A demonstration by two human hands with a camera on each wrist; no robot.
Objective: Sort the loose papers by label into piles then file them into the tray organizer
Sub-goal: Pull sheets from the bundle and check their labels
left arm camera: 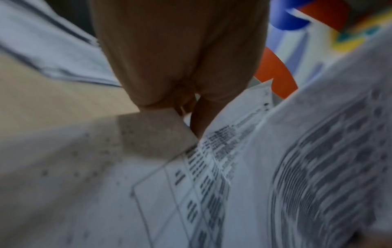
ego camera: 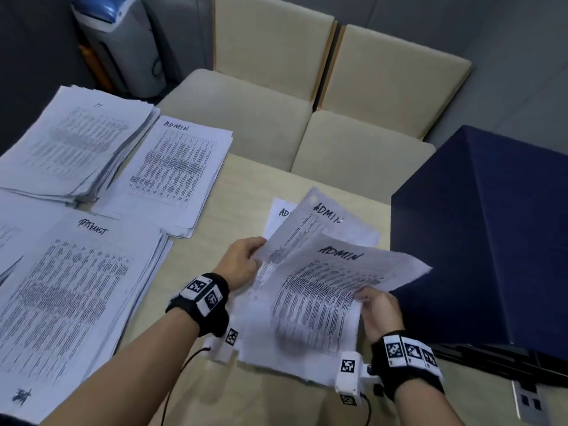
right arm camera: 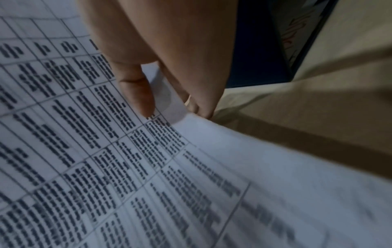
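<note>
Just above the table in front of me I hold a loose bundle of printed sheets marked ADMIN. My left hand grips the bundle's left edge, thumb on top. My right hand pinches the right edge of the top ADMIN sheet, which curls upward; in the right wrist view the thumb lies on the printed table with fingers beneath. A second ADMIN sheet fans out behind it. Another lies under them on the table. A sorted ADMIN pile sits to the left.
Two more paper piles lie at the left: a thick one at the far corner and a near one with a scrawled label. A dark blue box stands at the right. Beige chairs stand beyond the table's far edge.
</note>
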